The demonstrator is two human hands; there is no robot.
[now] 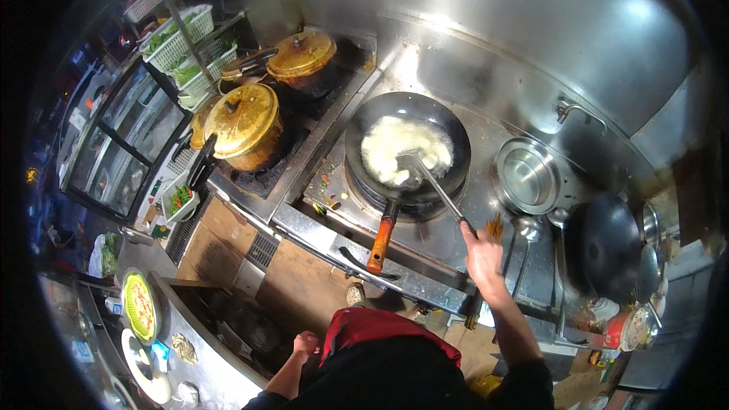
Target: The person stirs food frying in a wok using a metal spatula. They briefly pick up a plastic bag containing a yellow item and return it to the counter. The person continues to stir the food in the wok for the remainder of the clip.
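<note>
My right hand grips the dark handle end of a metal wok spatula, index finger laid along it. The spatula's blade rests in pale yellow food that looks like egg or batter, with bubbling at its rim. This food spreads over the bottom of a black wok on a round burner. The wok's orange-brown wooden handle points towards me, with neither hand on it. My left hand hangs curled beside my red apron, low and apart from the stove; nothing shows in it.
Pressure cookers with stained lids stand on burners at left. Right of the wok are a steel basin, a tap, ladles and a second wok. A side counter holds a green basket of cut food.
</note>
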